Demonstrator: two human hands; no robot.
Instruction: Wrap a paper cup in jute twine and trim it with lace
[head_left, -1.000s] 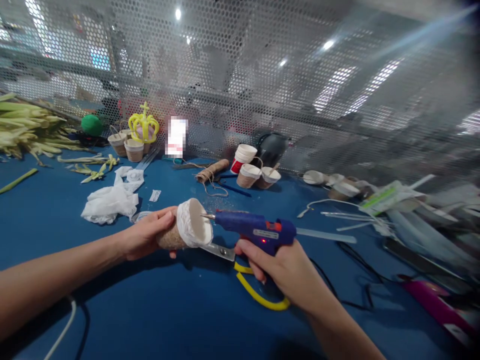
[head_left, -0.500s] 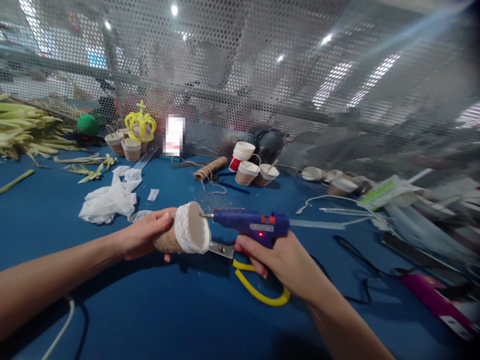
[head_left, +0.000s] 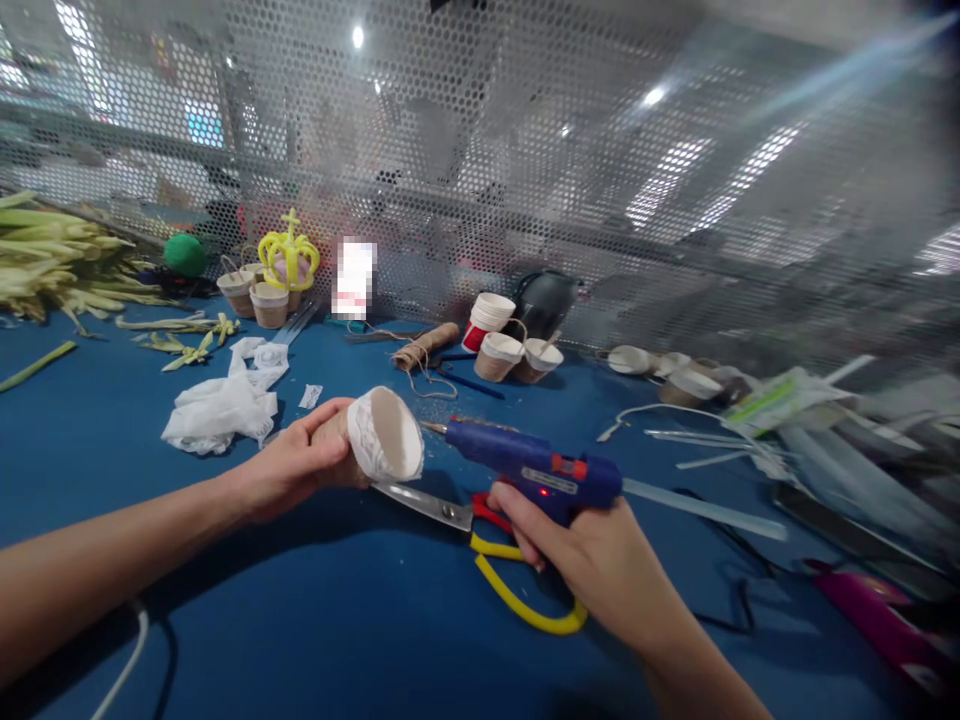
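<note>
My left hand (head_left: 300,458) is closed around a paper cup (head_left: 382,440) wrapped in brown twine with white lace at its rim. The cup lies tilted, its mouth facing right. A blue hot glue gun (head_left: 525,462) is gripped in my right hand (head_left: 585,555); its red light is lit and a clear glue stick pokes out of its back. The gun's metal nozzle is close to the right side of the cup's rim. Below both hands, scissors (head_left: 529,605) with yellow and red handles lie on the blue table (head_left: 360,630), partly hidden by my right hand.
White lace (head_left: 221,412) lies bunched on the left. Behind are a twine roll (head_left: 426,345), several wrapped cups (head_left: 499,358) and a yellow crown (head_left: 289,262). Glue sticks (head_left: 697,440) and plastic bags (head_left: 840,450) sit at right. A perforated metal screen (head_left: 450,130) borders the back.
The glue gun has drawn back to the right and tilted, nozzle end higher, moving off the cup's rim. The cup has turned and risen slightly, uncovering more of the scissors.
</note>
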